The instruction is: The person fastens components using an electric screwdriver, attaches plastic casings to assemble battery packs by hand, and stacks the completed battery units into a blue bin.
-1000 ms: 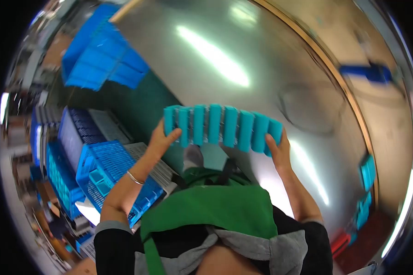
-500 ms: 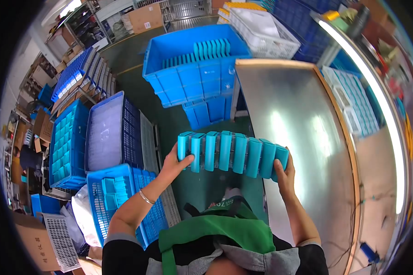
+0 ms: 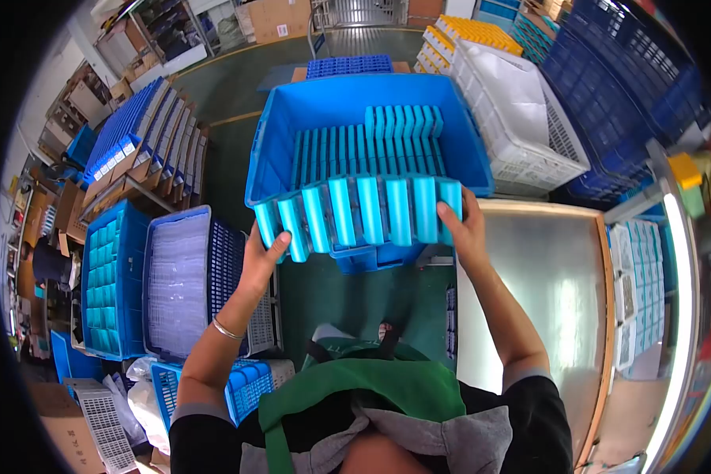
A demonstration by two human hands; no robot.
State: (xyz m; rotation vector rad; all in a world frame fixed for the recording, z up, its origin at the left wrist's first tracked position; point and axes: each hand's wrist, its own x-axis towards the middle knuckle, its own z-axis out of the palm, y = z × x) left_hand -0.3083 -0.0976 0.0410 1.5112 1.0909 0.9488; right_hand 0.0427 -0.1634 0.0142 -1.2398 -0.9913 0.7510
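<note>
A row of several teal plastic cases [image 3: 365, 210], pressed side by side, hangs in front of me in a slight arch. My left hand [image 3: 262, 254] grips the left end, its thumb on the nearest case. The right end is squeezed by my right hand [image 3: 464, 227], thumb on the front face. Just beyond the row stands a large blue bin [image 3: 308, 96], whose near wall is partly hidden by the cases. Inside it, more teal cases [image 3: 336, 154] stand in rows, with a shorter row [image 3: 404, 122] on top at the back right.
To the right lies a metal-topped table [image 3: 529, 292] with a wooden edge. A white crate [image 3: 521, 150] stands behind it. On the left are a crate of clear plastic pieces [image 3: 178, 276], a blue crate of teal cases [image 3: 110, 276] and another blue basket [image 3: 249, 387].
Both hands have carried the row of teal cases forward and to the left, up to the near side of the large blue bin. The view has shifted closer to that bin.
</note>
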